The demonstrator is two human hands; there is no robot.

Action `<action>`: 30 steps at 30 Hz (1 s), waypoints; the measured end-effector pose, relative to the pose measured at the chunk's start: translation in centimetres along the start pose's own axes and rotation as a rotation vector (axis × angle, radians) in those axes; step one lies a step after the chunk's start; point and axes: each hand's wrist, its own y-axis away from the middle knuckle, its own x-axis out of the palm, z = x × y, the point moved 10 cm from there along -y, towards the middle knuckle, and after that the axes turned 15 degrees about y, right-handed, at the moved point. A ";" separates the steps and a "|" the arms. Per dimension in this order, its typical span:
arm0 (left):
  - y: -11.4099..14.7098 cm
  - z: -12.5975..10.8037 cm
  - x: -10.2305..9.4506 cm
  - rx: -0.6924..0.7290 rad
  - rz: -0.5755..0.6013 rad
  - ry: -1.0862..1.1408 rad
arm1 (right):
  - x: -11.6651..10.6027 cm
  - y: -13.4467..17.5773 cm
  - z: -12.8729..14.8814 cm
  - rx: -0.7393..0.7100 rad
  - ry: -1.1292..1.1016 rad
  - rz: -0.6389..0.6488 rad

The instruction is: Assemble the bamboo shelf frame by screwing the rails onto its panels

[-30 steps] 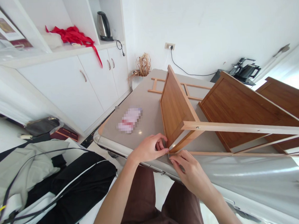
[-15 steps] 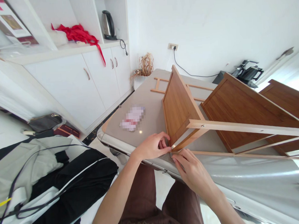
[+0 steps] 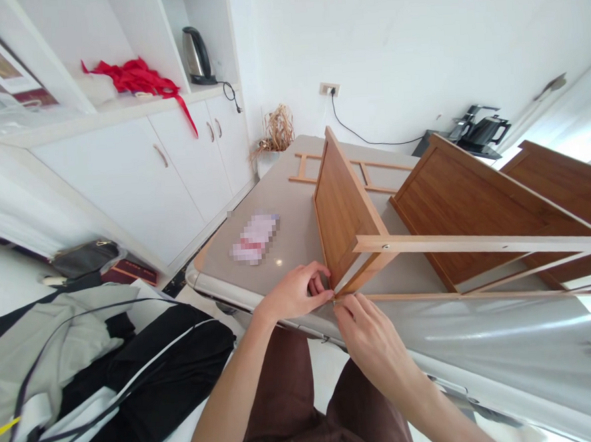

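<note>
A wooden shelf unit lies on its side on the table, its brown end board [image 3: 342,211] standing upright. My left hand [image 3: 296,291] is at that board's lower near corner, fingers curled and thumb pressed against the wood. Right beside it, my right hand [image 3: 366,327] pinches a small metal piece [image 3: 334,302] at the same corner. My fingers hide most of this piece, so I cannot tell whether it is a screw or a hex key. A pale wooden rail [image 3: 427,243] runs right from the board, with a dark screw hole near its end.
Two more brown boards [image 3: 440,212] stand to the right in the frame. A blurred pink-white packet [image 3: 254,239] lies on the grey table [image 3: 279,202]. Thin wooden ladder frames [image 3: 305,167] lie behind. Clothes and cables [image 3: 148,350] are piled at left; a kettle [image 3: 197,57] stands on the cabinet.
My right hand's fingers have turned and curled more tightly around the small metal piece. My left hand stays at the corner. The view has shifted slightly.
</note>
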 end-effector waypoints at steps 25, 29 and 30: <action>-0.3 0.5 0.5 -0.047 -0.002 0.024 | 2.6 2.5 -4.1 0.222 -0.507 -0.134; -0.4 0.6 0.6 -0.050 -0.004 0.026 | 1.8 2.0 -3.4 0.193 -0.393 -0.128; -0.4 0.7 0.6 -0.049 -0.006 0.027 | 1.7 1.8 -3.2 0.184 -0.358 -0.124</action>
